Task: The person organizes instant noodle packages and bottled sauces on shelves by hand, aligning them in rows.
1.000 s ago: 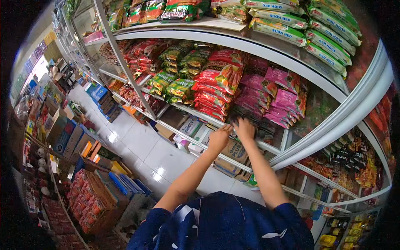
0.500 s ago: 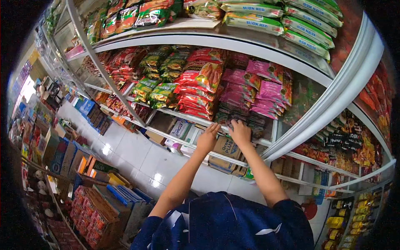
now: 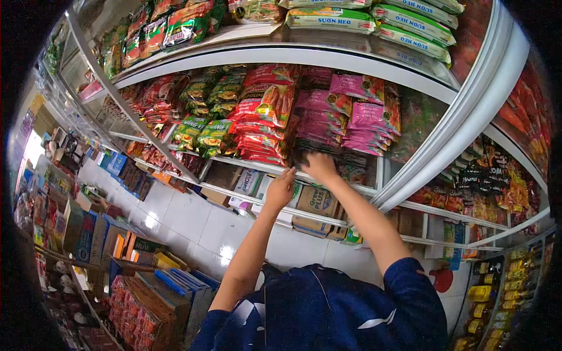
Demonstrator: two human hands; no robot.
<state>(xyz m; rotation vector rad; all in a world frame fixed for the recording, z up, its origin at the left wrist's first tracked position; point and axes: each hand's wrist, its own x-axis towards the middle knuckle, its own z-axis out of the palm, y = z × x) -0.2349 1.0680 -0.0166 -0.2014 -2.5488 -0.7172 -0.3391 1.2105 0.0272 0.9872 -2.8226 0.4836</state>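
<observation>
My left hand [image 3: 281, 188] is at the white front rail [image 3: 366, 188] of the shelf, its fingers drawn together with the tips right at the rail. What they hold, if anything, is hidden. Just right of it, my right hand [image 3: 319, 167] reaches over the rail to the dark packets [image 3: 353, 169] low on the shelf; its fingers are blurred and partly lost against them. Above my hands are stacks of pink noodle packets [image 3: 369, 120] and, to the left, red noodle packets [image 3: 264, 111]. Green-and-yellow packets [image 3: 215, 133] lie beside the red ones.
Long green-and-white packs [image 3: 331, 22] fill the upper shelf. A white sliding door frame [image 3: 451, 111] stands at my right. Cartons [image 3: 316, 199] sit under the shelf. Boxes and red goods [image 3: 134, 307] are stacked at the lower left, with bottles [image 3: 480, 298] at the lower right.
The view has shifted, so the shelves appear farther left. My right hand has reached inward over the dark packets, and my left hand's fingers have drawn together at the rail.
</observation>
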